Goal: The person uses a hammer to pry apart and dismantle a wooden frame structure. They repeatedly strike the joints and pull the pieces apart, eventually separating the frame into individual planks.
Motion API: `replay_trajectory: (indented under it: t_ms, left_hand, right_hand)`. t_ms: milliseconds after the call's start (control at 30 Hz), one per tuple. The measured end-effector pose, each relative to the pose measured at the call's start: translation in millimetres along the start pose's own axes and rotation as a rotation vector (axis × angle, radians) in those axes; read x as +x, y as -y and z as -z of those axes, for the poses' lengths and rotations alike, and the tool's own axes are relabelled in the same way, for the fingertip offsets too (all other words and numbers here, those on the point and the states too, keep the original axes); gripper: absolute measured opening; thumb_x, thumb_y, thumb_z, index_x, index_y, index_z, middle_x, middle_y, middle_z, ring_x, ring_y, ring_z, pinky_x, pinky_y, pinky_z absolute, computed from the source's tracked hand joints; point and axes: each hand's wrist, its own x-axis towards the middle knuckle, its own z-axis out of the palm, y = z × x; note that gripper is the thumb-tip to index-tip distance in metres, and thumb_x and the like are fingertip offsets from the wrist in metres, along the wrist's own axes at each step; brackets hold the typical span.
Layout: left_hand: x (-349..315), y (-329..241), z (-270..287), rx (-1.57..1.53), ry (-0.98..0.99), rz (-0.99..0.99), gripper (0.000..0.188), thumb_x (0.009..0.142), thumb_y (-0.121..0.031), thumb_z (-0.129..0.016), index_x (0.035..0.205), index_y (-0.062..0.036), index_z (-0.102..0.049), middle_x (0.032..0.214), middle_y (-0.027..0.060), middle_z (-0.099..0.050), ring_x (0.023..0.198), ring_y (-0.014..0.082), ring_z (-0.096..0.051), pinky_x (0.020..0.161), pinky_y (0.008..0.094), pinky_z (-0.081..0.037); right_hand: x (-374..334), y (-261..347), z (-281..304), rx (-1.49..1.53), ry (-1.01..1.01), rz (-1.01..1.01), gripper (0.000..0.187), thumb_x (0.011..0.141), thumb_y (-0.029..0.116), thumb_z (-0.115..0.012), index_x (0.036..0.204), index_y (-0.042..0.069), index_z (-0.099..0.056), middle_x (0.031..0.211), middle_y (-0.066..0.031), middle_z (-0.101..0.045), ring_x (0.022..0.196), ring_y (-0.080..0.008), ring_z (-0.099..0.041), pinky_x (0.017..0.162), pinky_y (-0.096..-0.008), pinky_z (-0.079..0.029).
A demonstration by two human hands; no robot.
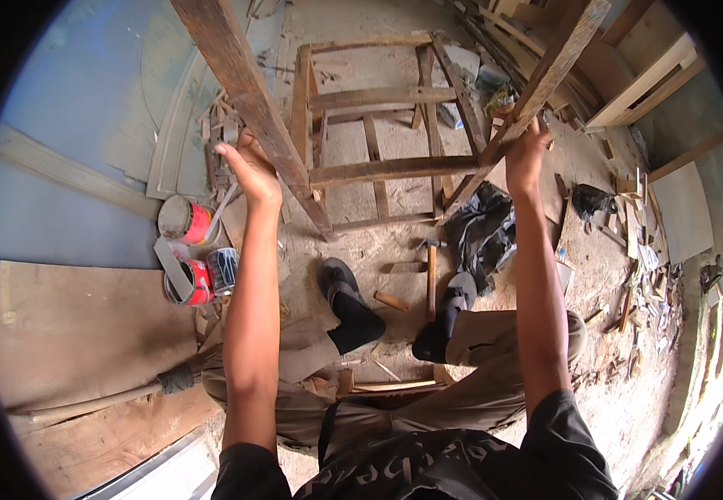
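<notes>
A bare wooden chair frame (386, 172) stands in front of me, its two long posts rising toward my view and rails crossing between the legs. My left hand (253, 171) lies against the outer side of the left post (249, 96), thumb stretched away from the wood; its fingertips are partly hidden by the post. On the other side, my right hand (526, 150) is wrapped round the right post (549, 79), fingers bent about it. A hammer (431, 271) lies on the floor between my feet, beside a small wood block (407, 267).
Red paint cans (198, 282) and a dark patterned can (224, 268) stand at the left by wooden boards (86, 325). A black plastic bag (486, 229) lies near my right foot. Wood scraps (628, 308) litter the right side; a pale wooden frame (645, 83) stands far right.
</notes>
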Motion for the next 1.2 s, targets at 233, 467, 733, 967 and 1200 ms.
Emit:
replay_trajectory:
  t_ms: [233,467,733,967,1200]
  left_hand:
    - [57,30,-17,0.844,0.140,0.705,0.052,0.092,-0.040,-0.059,0.120,0.0030,-0.052,0.115,0.0147,-0.060,0.102,0.0208,-0.059,0.081,0.0355,-0.052]
    - [64,63,16,0.746,0.222,0.703,0.023,0.085,-0.005,-0.060,0.105,0.0018,-0.051,0.060,0.0033,-0.051,0.046,0.0151,-0.052,0.041,0.0311,-0.042]
    - [61,48,11,0.740,0.184,0.711,0.034,0.082,-0.010,-0.063,0.110,0.0014,-0.049,0.065,0.0042,-0.054,0.046,0.0156,-0.053,0.040,0.0309,-0.043]
    - [60,48,10,0.759,0.162,0.715,0.028,0.081,-0.009,-0.062,0.106,0.0005,-0.051,0.064,0.0041,-0.054,0.044,0.0160,-0.053,0.038,0.0316,-0.043]
    - [65,49,9,0.758,0.174,0.702,0.027,0.081,-0.009,-0.062,0.105,-0.0016,-0.052,0.064,0.0028,-0.053,0.046,0.0149,-0.052,0.041,0.0303,-0.044]
  right_hand:
    - [75,-73,71,-0.593,0.143,-0.606,0.053,0.094,0.054,-0.052,0.108,0.003,-0.057,0.099,-0.0061,-0.061,0.089,-0.0177,-0.057,0.078,-0.0367,-0.046]
    - [46,-69,-1,-0.485,0.124,-0.853,0.045,0.090,0.048,-0.064,0.078,0.007,-0.050,0.056,0.0038,-0.037,0.042,-0.0093,-0.035,0.039,-0.0284,-0.028]
    - [46,-60,-9,-0.286,0.175,-0.925,0.044,0.091,0.028,-0.066,0.060,0.015,-0.038,0.050,0.0050,-0.037,0.039,-0.0076,-0.035,0.038,-0.0268,-0.027]
    - [46,-62,-11,-0.308,0.193,-0.933,0.046,0.092,0.032,-0.065,0.059,0.015,-0.037,0.046,0.0034,-0.037,0.036,-0.0087,-0.033,0.037,-0.0281,-0.026]
    - [47,-63,-11,-0.238,0.210,-0.907,0.042,0.093,0.025,-0.063,0.060,0.016,-0.038,0.048,0.0058,-0.035,0.039,-0.0061,-0.032,0.037,-0.0259,-0.025]
